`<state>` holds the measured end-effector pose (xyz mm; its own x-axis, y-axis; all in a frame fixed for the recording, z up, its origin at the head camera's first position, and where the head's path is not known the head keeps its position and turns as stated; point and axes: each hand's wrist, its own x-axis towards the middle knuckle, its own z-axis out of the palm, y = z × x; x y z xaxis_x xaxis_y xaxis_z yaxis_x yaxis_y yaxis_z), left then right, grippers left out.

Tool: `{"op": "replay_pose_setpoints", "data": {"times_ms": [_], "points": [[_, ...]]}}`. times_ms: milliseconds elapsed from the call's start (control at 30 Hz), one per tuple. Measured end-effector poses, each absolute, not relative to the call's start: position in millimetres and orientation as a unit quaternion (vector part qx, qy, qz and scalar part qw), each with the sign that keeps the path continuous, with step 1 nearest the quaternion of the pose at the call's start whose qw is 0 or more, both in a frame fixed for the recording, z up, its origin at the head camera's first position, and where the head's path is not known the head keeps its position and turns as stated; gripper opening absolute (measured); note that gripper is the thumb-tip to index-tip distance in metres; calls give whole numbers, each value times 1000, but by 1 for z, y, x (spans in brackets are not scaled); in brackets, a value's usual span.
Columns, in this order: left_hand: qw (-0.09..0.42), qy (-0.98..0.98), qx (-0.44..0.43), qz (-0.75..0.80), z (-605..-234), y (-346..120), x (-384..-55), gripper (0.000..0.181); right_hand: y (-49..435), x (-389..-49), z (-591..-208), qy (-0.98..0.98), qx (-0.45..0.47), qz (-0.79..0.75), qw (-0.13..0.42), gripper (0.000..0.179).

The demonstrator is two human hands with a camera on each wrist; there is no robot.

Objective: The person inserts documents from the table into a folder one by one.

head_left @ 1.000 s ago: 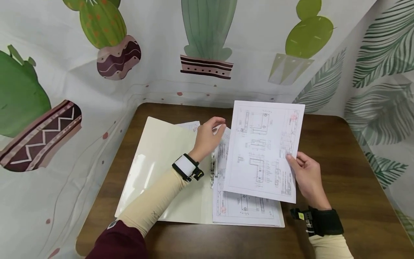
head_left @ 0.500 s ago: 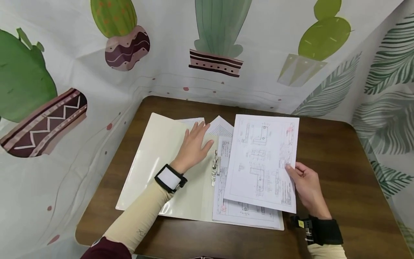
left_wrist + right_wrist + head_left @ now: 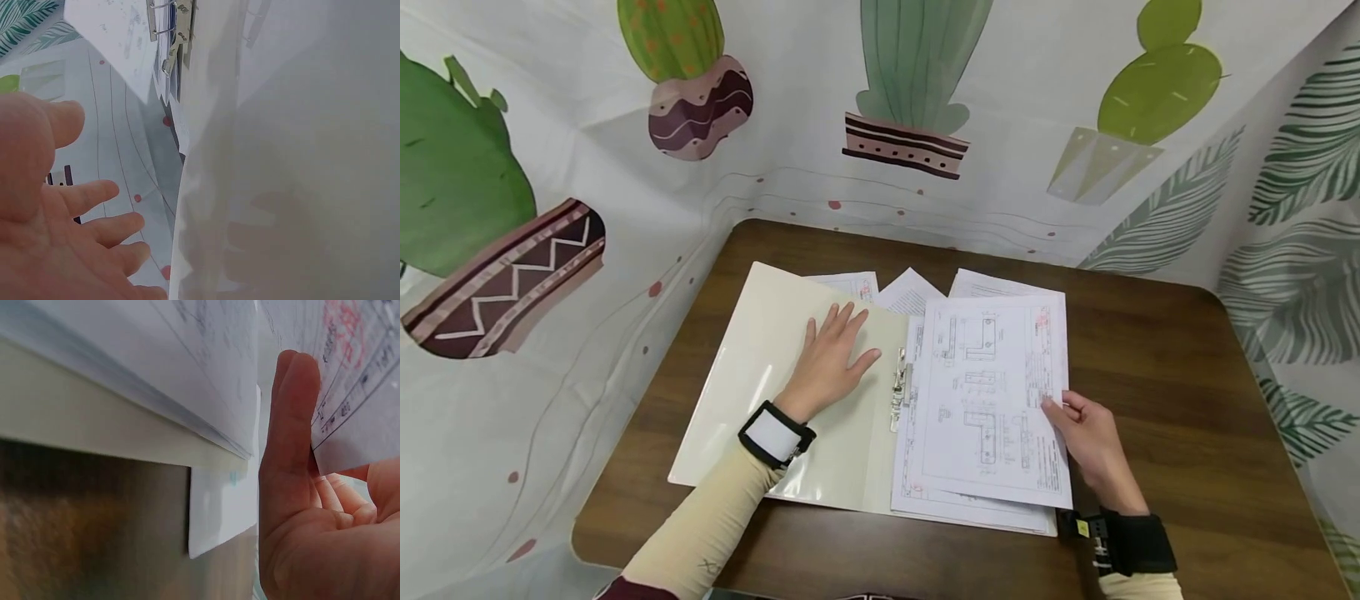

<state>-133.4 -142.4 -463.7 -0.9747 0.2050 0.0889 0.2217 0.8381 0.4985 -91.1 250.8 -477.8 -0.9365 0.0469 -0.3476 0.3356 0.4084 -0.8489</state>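
Note:
An open cream folder (image 3: 730, 400) lies on the table with a metal ring clip (image 3: 898, 390) along its spine. My left hand (image 3: 829, 363) is over the folder's left cover, fingers spread and holding nothing; the left wrist view shows the palm apart from the cover (image 3: 300, 162). My right hand (image 3: 1090, 442) pinches the right edge of a printed drawing sheet (image 3: 992, 392) between thumb and fingers. That sheet overlaps the paper stack (image 3: 904, 492) on the folder's right side. In the right wrist view the sheet (image 3: 362, 419) stands off the stack (image 3: 206, 375).
Loose papers stick out behind the folder: one at the left (image 3: 857, 282), a pointed corner in the middle (image 3: 912, 287), another sheet at the right (image 3: 1000, 285). The brown table (image 3: 1180, 392) ends at a hanging cactus-print cloth (image 3: 1000, 200).
My left hand has drawn back leftward from near the clip and its fingers have spread. My right hand has brought the sheet down and left over the stack, uncovering a loose sheet behind.

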Motion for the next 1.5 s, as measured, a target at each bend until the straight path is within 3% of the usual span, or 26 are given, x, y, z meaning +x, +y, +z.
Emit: {"op": "replay_pose_setpoints", "data": {"times_ms": [600, 1500], "points": [[6, -961, -106, -256, -466, -143, -133, 65, 240, -86, -486, 813, 123, -544, 167, 50], [-1, -962, -102, -253, -470, -141, -132, 64, 228, -80, -492, 866, 94, -469, 146, 41]]}}
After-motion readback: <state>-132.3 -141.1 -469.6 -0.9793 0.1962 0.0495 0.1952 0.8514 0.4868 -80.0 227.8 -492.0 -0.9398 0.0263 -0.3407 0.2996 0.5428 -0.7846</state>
